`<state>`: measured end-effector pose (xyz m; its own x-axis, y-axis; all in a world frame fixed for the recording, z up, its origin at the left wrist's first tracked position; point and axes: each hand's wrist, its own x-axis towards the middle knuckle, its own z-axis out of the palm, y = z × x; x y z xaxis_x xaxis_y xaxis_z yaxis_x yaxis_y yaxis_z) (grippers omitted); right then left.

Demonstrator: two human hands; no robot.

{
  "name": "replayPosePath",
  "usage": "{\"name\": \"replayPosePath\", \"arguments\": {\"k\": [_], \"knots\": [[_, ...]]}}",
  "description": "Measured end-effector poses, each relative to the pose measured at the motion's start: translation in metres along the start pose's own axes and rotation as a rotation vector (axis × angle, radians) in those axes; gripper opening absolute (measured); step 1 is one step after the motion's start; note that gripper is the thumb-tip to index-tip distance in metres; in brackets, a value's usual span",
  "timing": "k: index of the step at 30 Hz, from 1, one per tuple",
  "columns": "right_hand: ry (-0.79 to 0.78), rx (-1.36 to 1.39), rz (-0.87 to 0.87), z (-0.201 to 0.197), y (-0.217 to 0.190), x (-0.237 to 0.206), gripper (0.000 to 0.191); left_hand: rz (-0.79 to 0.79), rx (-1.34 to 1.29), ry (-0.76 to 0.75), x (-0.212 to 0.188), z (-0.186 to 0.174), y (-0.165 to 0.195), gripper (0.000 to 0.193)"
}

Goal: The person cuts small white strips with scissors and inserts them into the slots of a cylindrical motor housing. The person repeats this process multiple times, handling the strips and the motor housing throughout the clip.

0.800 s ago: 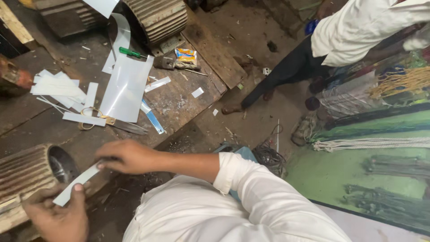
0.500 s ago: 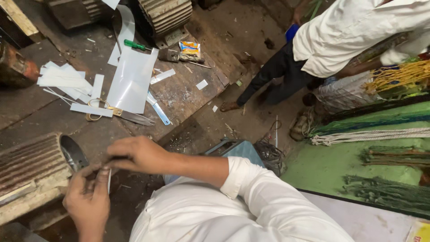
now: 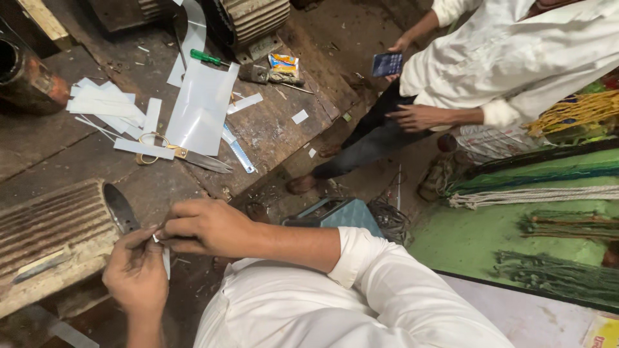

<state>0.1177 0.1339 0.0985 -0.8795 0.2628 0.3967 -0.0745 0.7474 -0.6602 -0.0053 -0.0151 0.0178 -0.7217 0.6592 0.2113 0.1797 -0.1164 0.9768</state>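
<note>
My left hand (image 3: 135, 277) and my right hand (image 3: 206, 227) meet just in front of the dark opening of a ribbed motor housing (image 3: 51, 225). Both pinch a short white paper strip (image 3: 166, 259), most of it hidden by my fingers. My right arm in a white sleeve reaches in from the right. My left hand comes up from the bottom edge.
On the wooden bench lie scissors (image 3: 187, 156), a large white sheet (image 3: 201, 108), cut white strips (image 3: 103, 106), a blue-white ruler (image 3: 240, 152) and a green screwdriver (image 3: 206, 58). Another person in white (image 3: 516, 58) stands at the right holding a phone (image 3: 387, 64). A grey-blue box (image 3: 342, 212) sits below.
The long white strip that my left hand held out has been drawn in between both hands and now shows only as a short piece. The view has shifted towards the other person.
</note>
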Motion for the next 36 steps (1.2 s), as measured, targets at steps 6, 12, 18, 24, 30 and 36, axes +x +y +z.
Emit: {"name": "replayPosePath", "arguments": {"k": [6,12,18,24,30,36], "knots": [[0.100,0.164,0.183,0.013,0.016,-0.007,0.027,-0.163,-0.189,-0.049,0.008,0.008,-0.015,0.021],[0.187,0.216,0.190,0.012,0.033,0.000,0.025,-0.089,-0.218,-0.025,0.010,0.021,0.007,0.020],[0.102,0.080,0.170,-0.003,0.031,-0.002,0.020,-0.173,-0.120,-0.117,0.021,0.012,0.010,0.017],[0.032,0.236,0.218,0.018,0.039,-0.002,0.019,0.051,0.423,-0.084,0.020,0.005,-0.012,0.020],[0.010,0.599,0.551,0.062,0.077,-0.013,0.010,-0.193,-0.086,-0.249,0.037,-0.013,-0.022,0.023],[-0.066,0.158,0.447,0.086,0.119,0.031,0.028,0.155,0.757,-0.100,0.069,-0.021,-0.058,0.013]]}}
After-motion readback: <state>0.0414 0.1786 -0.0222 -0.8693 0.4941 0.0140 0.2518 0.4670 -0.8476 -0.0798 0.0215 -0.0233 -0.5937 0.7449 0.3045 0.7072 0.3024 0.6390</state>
